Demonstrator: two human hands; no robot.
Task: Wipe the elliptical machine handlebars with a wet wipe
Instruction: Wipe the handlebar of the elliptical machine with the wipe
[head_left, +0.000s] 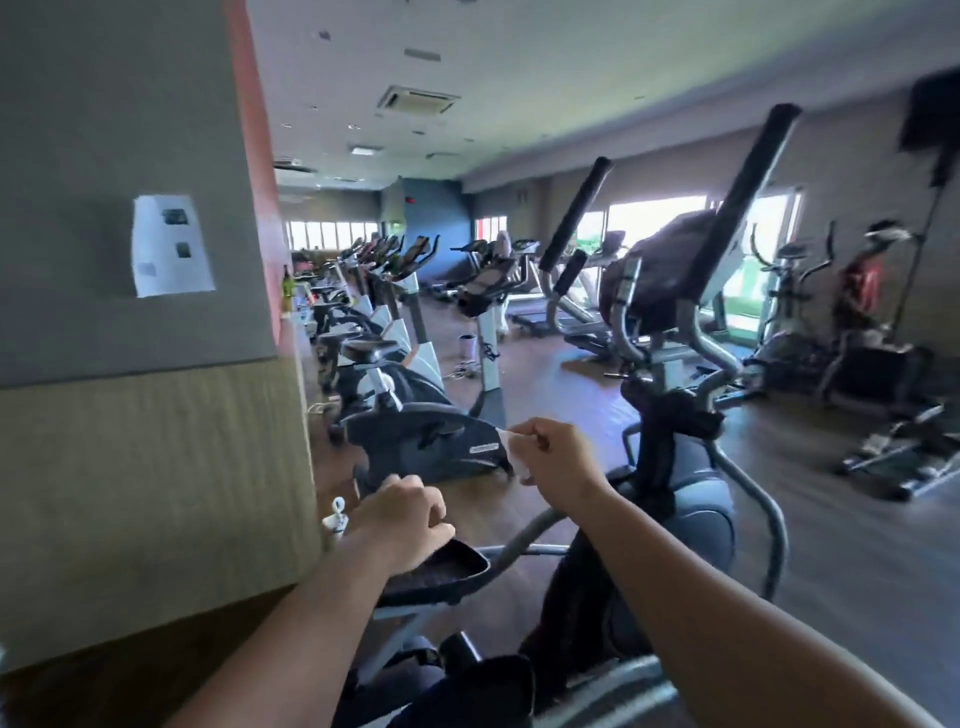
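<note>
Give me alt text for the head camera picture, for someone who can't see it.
A person's right hand pinches a white wipe in front of an elliptical, whose two black handlebars rise untouched above. The left hand is curled lower down by a pedal; exercise bikes stand in a row to the left.

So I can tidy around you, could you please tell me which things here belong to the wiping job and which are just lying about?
For the job: wet wipe pinched in right hand; elliptical handlebars.
Just about: exercise bike; paper notice on wall; white container on floor.
</note>
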